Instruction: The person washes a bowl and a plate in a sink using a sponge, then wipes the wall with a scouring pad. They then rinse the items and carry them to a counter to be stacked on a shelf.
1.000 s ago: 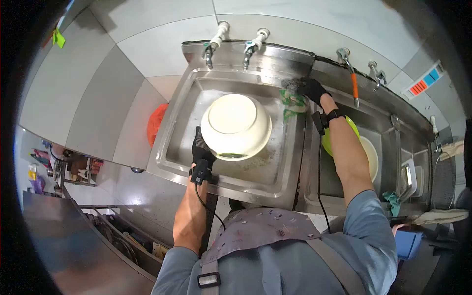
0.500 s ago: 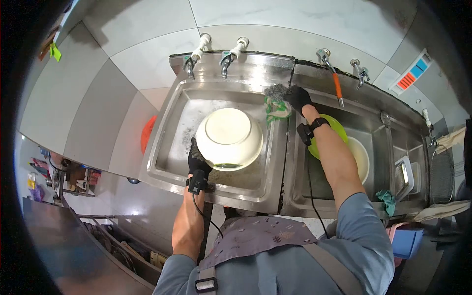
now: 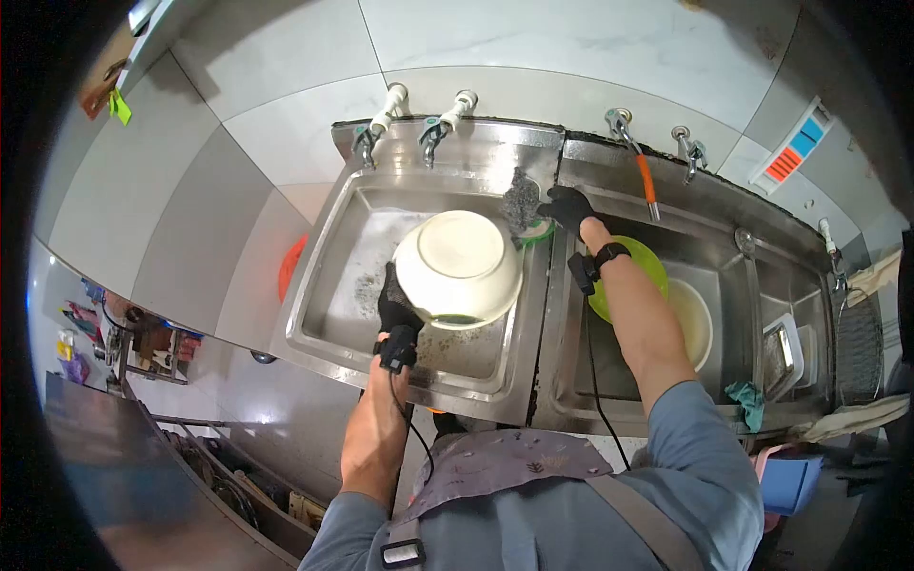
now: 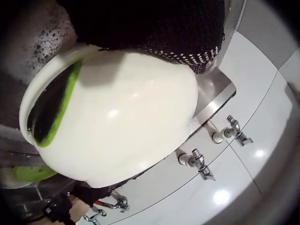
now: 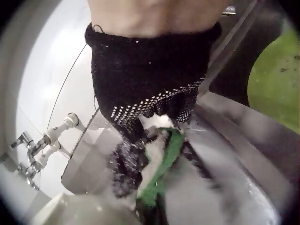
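Observation:
An upside-down cream bowl (image 3: pixel 457 257) is over the left sink basin (image 3: pixel 328 305). My gloved left hand (image 3: pixel 396 303) grips its left side; in the left wrist view the dark glove (image 4: pixel 150 28) lies against the bowl (image 4: pixel 126 108), fingertips out of sight. A green-rimmed dark patch (image 4: pixel 56 103) marks its side. At the divider between basins, my gloved right hand (image 3: pixel 569 207) holds a green and white cloth (image 3: pixel 536 233) with a dark grey mesh scourer (image 3: pixel 521 198). In the right wrist view, the curled fingers of the glove (image 5: pixel 150 84) pinch the cloth (image 5: pixel 164 159) beside the scourer (image 5: pixel 125 171).
The middle basin holds a green bowl (image 3: pixel 640 271) and a cream bowl (image 3: pixel 692 324). Taps (image 3: pixel 433 133) and an orange-hosed tap (image 3: pixel 647 186) line the back wall. A teal cloth (image 3: pixel 745 404) lies on the front rim. White trays (image 3: pixel 783 352) stand in the right basin.
The head view has shifted. My right hand has drawn the scourer and cloth closer together, and the cloth hangs less spread out. My left hand still grips the bowl.

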Motion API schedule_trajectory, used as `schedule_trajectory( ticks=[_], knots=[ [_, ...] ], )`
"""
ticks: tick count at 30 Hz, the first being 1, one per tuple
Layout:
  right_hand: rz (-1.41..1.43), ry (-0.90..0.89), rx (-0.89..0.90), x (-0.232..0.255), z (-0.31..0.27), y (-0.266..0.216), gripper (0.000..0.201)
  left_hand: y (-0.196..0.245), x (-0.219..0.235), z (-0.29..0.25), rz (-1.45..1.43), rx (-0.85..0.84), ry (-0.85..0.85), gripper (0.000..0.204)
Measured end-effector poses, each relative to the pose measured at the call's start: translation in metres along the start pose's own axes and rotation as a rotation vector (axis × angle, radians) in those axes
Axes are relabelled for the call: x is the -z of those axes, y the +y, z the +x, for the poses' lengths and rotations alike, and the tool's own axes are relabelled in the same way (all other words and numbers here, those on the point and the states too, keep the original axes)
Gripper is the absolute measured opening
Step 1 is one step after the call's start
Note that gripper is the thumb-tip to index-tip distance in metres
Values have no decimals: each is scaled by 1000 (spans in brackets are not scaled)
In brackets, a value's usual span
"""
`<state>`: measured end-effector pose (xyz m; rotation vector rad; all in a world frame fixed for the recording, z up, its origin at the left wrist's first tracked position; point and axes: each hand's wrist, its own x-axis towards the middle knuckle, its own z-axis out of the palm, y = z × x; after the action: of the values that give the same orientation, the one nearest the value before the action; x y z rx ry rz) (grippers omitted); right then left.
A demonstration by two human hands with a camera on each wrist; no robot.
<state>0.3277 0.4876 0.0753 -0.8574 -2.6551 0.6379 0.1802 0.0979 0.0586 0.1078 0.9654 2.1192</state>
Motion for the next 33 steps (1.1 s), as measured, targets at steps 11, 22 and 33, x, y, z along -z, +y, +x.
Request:
schedule_trajectory(
  ticks=[11,22,33],
  knots=[
    [-67,145,-129,6,-23,0,43,6,-26,51,409,-222,-83,46],
    [-73,126,-145,12,-28,-1,44,-5,-57,34,357,-212,-81,53],
    [-146,58,-75,-1,-25,13,42,-52,-59,90,122,-51,-183,48]
  ],
)
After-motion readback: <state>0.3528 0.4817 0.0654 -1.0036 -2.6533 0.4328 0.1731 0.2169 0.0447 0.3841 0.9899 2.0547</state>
